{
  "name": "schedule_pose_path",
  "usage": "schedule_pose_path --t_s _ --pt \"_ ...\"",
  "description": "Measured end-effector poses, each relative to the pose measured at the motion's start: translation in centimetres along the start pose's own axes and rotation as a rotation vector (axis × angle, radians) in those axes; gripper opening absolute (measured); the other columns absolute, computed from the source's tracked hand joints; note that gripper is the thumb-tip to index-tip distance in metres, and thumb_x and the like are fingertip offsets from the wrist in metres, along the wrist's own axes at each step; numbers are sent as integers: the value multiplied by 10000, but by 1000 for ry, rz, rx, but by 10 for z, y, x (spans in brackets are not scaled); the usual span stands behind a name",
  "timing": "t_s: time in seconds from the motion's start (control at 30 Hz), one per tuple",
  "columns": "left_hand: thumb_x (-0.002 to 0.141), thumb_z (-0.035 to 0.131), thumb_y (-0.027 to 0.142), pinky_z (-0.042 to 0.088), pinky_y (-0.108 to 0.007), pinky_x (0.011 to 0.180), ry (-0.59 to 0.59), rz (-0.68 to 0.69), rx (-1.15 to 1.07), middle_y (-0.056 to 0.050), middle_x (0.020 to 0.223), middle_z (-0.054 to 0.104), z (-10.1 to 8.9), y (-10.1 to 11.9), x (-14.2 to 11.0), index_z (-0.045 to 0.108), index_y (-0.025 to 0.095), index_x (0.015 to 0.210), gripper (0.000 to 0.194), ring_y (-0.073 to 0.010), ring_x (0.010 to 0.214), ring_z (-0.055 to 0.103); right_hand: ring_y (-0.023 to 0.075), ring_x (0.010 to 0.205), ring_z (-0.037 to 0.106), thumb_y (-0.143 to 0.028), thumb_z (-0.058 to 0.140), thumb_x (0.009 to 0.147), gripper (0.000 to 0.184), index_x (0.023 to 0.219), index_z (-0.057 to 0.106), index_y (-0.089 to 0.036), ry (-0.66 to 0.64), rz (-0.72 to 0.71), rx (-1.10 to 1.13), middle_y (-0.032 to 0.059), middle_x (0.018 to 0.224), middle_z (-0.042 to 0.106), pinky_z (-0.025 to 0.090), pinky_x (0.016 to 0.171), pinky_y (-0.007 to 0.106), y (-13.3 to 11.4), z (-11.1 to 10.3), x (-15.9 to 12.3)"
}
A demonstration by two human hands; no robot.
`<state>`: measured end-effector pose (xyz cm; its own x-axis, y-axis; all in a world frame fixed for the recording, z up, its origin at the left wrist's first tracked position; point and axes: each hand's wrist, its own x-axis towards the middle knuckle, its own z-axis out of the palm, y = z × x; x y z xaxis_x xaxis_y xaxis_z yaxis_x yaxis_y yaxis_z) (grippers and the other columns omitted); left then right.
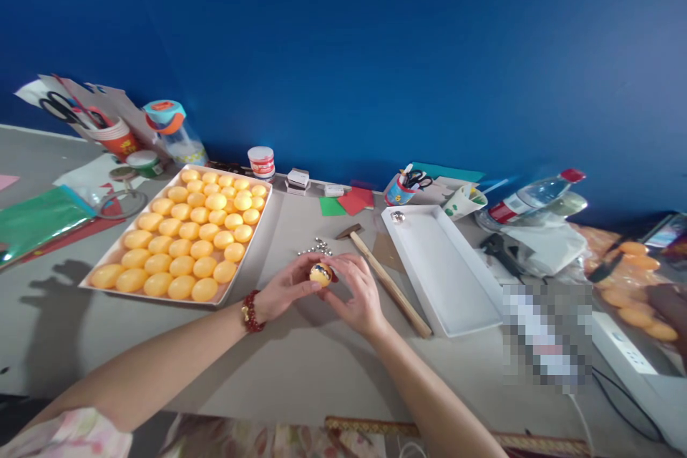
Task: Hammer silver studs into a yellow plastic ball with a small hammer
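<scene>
Between my two hands is an orange ping-pong ball (320,275) with shiny silver on its upper side; I cannot tell whether that is metal beads or foil. My left hand (287,288) is closed on it, the thumb along its lower edge. From the other side, the curled fingers of my right hand (357,292) close around the ball. Just beyond my fingertips lies a small heap of steel balls (320,247), partly hidden by the hands. A wooden-handled hammer (389,280) rests right of my right hand. Many orange ping-pong balls (181,247) fill a shallow box (228,297) on the left.
A long white tray (451,268) stands at the right with a silver-topped ball (398,217) in its far corner. Behind are red paper (357,200), a cup with scissors (401,189) and a plastic bottle (537,197). A power strip (625,347) lies far right.
</scene>
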<state>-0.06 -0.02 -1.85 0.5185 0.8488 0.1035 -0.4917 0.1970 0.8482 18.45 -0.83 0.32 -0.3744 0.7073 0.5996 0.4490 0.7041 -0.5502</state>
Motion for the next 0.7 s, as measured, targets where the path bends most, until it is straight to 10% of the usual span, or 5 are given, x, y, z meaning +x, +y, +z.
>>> schedule_pose_path --t_s 0.7 --pt "761 760 197 478 -230 695 93 75 68 -12 898 578 7 -3 1 621 219 1081 350 -130 804 538 254 1107 574 -195 660 834 405 1220 564 -271 -16 1 -11 83 1201 618 461 920 441 0 0 1"
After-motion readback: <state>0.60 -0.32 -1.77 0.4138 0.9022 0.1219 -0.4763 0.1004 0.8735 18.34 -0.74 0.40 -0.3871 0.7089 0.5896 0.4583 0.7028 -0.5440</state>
